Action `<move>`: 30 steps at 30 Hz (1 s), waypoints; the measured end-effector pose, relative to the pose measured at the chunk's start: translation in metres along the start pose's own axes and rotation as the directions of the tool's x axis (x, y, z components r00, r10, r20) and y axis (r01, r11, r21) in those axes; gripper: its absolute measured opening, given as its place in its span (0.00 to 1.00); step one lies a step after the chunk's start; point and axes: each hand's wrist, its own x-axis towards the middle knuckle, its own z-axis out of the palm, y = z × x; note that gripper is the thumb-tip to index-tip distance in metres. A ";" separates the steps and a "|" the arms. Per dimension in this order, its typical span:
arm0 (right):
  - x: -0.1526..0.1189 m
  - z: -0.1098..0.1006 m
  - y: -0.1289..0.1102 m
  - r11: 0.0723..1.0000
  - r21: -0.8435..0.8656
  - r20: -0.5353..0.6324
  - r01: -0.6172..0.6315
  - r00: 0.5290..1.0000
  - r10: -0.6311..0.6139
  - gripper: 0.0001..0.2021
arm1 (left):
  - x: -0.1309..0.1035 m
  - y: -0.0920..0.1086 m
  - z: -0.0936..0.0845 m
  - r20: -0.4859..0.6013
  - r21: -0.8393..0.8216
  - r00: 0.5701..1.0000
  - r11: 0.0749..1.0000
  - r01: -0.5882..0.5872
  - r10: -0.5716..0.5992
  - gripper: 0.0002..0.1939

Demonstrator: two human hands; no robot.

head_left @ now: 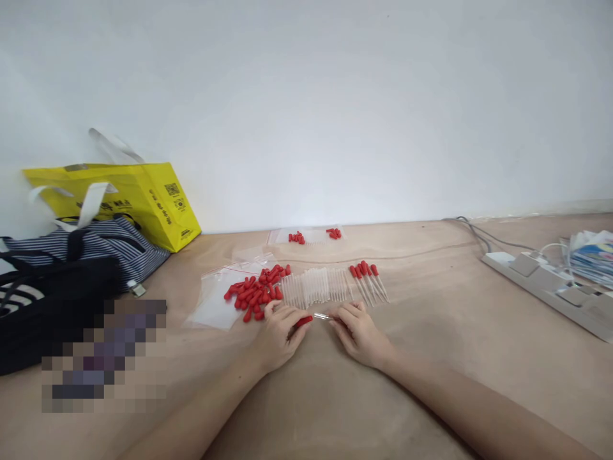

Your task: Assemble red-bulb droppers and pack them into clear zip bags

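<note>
Well in from the far edge of the light-brown tabletop (311, 409), the left hand (281, 335) holds a small red rubbery bulb (304, 321) just beside a slender clear tube (321, 315) in the right hand (358, 333), with loose red bulbs (249, 296), a row of clear tubes (315, 285) and red-topped droppers (368, 279) lying nearer that edge.

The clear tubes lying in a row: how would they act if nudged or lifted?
The clear tubes look slim and straight, so probably stiff and light. Their seemingly round shape suggests they could roll when nudged. Thin and transparent, they may be fragile if glass.
</note>
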 end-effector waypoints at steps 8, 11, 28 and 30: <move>0.001 0.003 -0.001 1.000 -0.007 0.029 0.012 1.000 -0.012 0.09 | 0.000 0.000 -0.001 -0.031 -0.010 0.999 1.000 0.019 -0.019 0.05; 0.000 0.002 -0.003 0.999 -0.028 0.010 0.022 1.000 -0.022 0.09 | -0.001 0.000 0.002 -0.055 -0.022 0.998 0.999 0.037 -0.038 0.05; 0.001 -0.001 -0.003 0.986 -0.109 0.073 0.126 0.990 -0.119 0.09 | -0.004 0.009 0.000 -0.041 0.045 0.999 0.999 -0.029 0.030 0.08; 0.001 -0.002 -0.003 0.982 -0.124 0.061 0.145 0.988 -0.139 0.09 | -0.004 0.011 0.000 -0.035 0.057 0.998 0.997 -0.045 0.047 0.09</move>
